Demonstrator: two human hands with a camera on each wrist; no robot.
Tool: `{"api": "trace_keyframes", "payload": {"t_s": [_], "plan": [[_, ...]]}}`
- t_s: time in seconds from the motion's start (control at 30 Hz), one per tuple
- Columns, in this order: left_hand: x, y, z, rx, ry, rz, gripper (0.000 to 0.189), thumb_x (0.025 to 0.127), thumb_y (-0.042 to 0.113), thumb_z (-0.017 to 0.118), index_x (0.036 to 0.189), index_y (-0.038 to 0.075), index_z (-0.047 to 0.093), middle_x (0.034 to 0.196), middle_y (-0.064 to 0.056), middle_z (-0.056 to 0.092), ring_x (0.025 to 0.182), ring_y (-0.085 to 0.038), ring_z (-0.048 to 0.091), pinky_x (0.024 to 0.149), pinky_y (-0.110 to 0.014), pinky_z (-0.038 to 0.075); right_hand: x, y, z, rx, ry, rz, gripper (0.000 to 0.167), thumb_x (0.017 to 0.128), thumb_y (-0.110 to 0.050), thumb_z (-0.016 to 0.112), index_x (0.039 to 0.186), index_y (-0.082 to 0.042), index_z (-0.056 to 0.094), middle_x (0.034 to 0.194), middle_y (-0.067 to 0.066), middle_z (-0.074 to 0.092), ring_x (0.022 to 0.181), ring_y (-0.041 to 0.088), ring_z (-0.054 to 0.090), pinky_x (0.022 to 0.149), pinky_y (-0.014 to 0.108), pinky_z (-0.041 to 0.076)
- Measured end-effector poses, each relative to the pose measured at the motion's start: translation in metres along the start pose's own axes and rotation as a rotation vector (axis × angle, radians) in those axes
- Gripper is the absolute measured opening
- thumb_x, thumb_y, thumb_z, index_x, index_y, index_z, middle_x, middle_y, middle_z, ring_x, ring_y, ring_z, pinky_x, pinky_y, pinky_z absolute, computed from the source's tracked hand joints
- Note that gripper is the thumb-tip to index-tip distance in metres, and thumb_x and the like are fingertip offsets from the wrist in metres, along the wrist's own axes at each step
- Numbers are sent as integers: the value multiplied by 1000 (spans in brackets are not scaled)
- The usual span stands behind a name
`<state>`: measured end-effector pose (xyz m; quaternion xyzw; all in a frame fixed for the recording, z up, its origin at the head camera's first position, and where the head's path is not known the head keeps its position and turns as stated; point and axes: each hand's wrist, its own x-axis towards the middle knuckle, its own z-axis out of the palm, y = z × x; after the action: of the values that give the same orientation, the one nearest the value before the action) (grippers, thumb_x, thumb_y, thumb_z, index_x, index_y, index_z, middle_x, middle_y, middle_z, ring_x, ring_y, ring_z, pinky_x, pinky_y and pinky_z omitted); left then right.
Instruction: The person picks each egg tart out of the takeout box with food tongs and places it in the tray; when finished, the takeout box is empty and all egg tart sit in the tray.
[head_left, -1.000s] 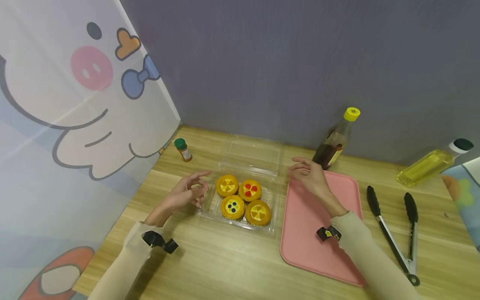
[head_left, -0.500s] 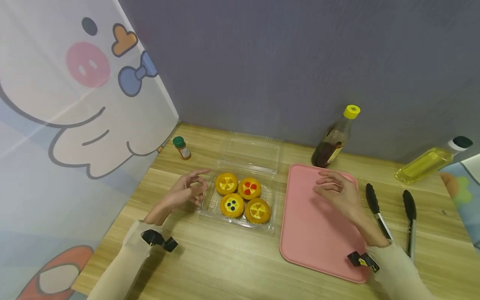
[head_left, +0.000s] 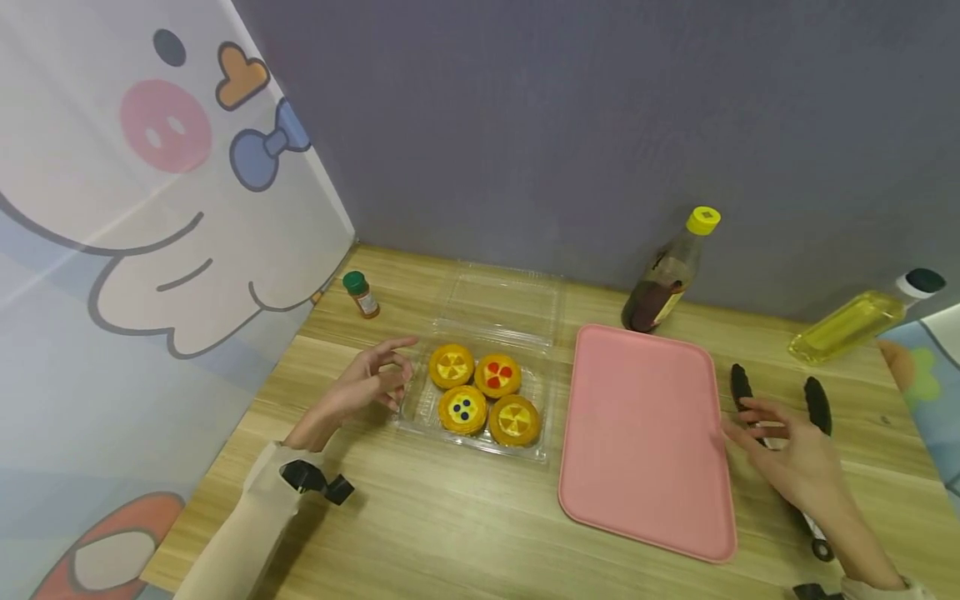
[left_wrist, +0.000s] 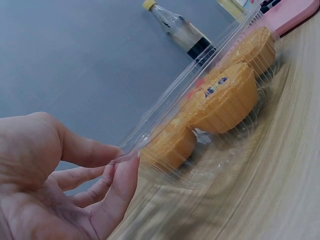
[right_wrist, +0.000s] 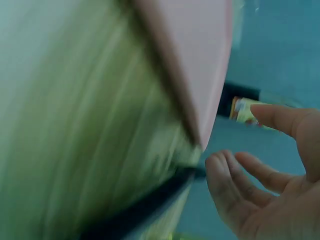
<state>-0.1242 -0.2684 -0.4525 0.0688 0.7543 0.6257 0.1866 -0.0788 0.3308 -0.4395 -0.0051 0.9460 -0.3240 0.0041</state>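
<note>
My left hand (head_left: 363, 385) pinches the left rim of a clear plastic clamshell box (head_left: 420, 423) between thumb and fingertip, as the left wrist view shows closely. Inside the box sit several round egg tarts (head_left: 462, 410), topped with red, dark blue or orange pieces. Its clear lid (head_left: 498, 304) is folded back toward the wall. Over at the right, my right hand (head_left: 798, 458) hovers above black-and-silver tongs (head_left: 818, 406), its fingers loosely spread with nothing between them. The tongs lie spread apart, partly hidden under that hand; in the right wrist view a dark arm of them (right_wrist: 145, 205) is blurred.
A pink tray (head_left: 645, 433) lies between the box and the tongs. Behind it stands a dark sauce bottle (head_left: 660, 292) with a yellow cap. An oil bottle (head_left: 851, 325) is at back right, a green-capped spice jar (head_left: 362, 296) at back left. A grey wall (head_left: 525, 125) closes the back.
My right hand has travelled from beside the box's right end, across the pink tray, to above the tongs. The left hand stays at the box rim.
</note>
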Motion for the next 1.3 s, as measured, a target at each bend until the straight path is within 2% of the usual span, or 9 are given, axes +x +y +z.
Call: {"api": "trace_keyframes", "payload": {"t_s": [0.07,0.17,0.23,0.3,0.47,0.63,0.9,1.17,1.3], "plan": [[0,0,1,0,0,-1,62,104,1,53,162,4,31,114,-25,54,70,-14,61,56,-29,63,-5,9,-7,-78,28,41,62,96,-38,75,138,4,60,118,30,69,77,-14,58,55,19,50],[0,0,1,-1,3,-3,61,104,2,53,162,5,32,114,-25,54,70,-14,61,56,-28,62,-11,18,-15,-194,42,148,77,95,-51,71,140,10,54,122,37,64,82,22,72,58,32,53],[0,-1,1,-5,4,-2,61,105,2,53,162,5,32,114,-24,54,70,-14,60,56,-29,62,-13,22,-19,-280,24,232,91,93,-61,68,143,12,48,127,42,56,95,50,65,60,46,53],[-1,-3,1,-4,5,4,61,104,2,53,162,5,33,114,-24,55,70,-14,60,56,-29,63,-16,26,-22,-335,-25,323,105,92,-70,64,148,15,39,133,48,44,105,61,55,65,57,52],[-2,-4,1,-8,1,8,61,105,3,54,161,4,32,113,-23,55,70,-14,61,57,-29,63,-16,37,-23,-365,-167,502,130,86,-83,59,156,18,16,140,55,24,113,68,44,75,67,50],[-3,-5,2,-24,8,0,61,105,4,55,161,5,33,115,-23,54,70,-14,61,58,-27,62,-9,48,-23,-353,-290,516,139,86,-88,52,151,27,9,137,57,21,107,70,49,67,61,53],[-4,-4,2,-20,15,7,61,105,2,53,161,4,32,114,-24,54,70,-14,60,57,-28,62,-2,53,-20,-367,-202,459,136,84,-86,56,148,29,20,134,56,28,110,70,47,66,60,51],[-3,-4,2,-18,21,6,61,105,3,54,161,6,33,116,-24,54,69,-14,61,57,-28,62,-4,52,-18,-359,-169,509,132,80,-88,60,140,28,35,131,55,37,109,67,50,68,59,52],[-3,-4,3,-15,22,3,60,104,2,52,161,6,34,115,-23,54,70,-14,60,57,-28,63,-7,51,-17,-350,-105,529,126,78,-87,64,135,23,44,124,50,48,104,63,56,63,54,52]]}}
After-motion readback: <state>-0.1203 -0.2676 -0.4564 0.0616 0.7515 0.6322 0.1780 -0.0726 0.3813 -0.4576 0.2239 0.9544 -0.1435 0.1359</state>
